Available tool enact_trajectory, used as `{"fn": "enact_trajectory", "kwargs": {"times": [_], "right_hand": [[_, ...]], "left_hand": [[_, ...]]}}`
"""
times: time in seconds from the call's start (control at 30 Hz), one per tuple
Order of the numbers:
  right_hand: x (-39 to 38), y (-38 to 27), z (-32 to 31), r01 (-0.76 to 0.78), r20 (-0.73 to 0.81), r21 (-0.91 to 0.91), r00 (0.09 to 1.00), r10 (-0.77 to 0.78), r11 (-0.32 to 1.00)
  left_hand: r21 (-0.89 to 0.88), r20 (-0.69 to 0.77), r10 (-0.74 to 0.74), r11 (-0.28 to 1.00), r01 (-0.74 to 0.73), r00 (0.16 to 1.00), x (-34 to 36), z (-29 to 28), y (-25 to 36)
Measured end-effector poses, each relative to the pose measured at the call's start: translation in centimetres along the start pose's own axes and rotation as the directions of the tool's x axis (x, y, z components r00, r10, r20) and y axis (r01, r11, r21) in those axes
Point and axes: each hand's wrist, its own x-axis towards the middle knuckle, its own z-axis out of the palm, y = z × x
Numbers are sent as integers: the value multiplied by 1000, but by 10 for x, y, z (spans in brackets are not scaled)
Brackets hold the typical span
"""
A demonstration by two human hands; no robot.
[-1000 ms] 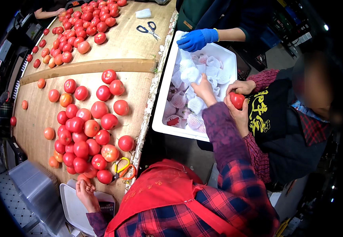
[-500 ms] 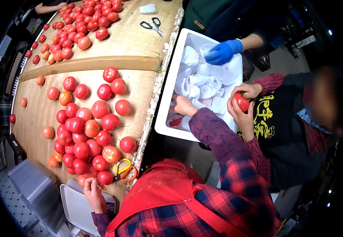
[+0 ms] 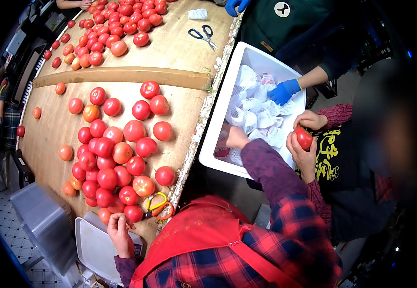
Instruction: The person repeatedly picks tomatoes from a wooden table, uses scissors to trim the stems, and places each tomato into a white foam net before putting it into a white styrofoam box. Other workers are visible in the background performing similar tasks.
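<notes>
My left hand (image 3: 120, 235) is at the near edge of the loose pile of red tomatoes (image 3: 106, 177), fingers curled; what they hold, if anything, I cannot make out. Beside it are yellow-and-orange-handled cutters (image 3: 160, 206) and a pale tray (image 3: 93, 249). My right arm reaches into a white foam box (image 3: 211, 139) of white mesh sleeves (image 3: 266, 117), some with something reddish inside; my right hand (image 3: 234, 137) is at its left side, fingertips hidden among them.
A wooden sorting table (image 3: 50, 120) with a divider (image 3: 122, 76) carries more tomatoes and scissors (image 3: 203, 36). At right a co-worker holds a tomato (image 3: 304, 138); another's blue-gloved hand (image 3: 282, 91) is in the box. Clear plastic containers (image 3: 38, 216) are stacked at lower left. Other people stand across the table.
My right hand has gone from the box's middle down-left to its left side, deeper among the sleeves. The blue-gloved hand has moved into the box. The view has shifted slightly.
</notes>
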Motion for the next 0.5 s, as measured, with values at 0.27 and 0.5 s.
{"fn": "enact_trajectory", "kwargs": {"times": [0.27, 0.5], "right_hand": [[-90, -17, -62, -47, 45, 999, 988, 148, 8], [-136, -115, -41, -169, 149, 980, 973, -175, -102]], "left_hand": [[74, 428, 36, 994, -75, 903, 9, 94, 34], [42, 720, 449, 733, -679, 529, -1, 189, 60]]}}
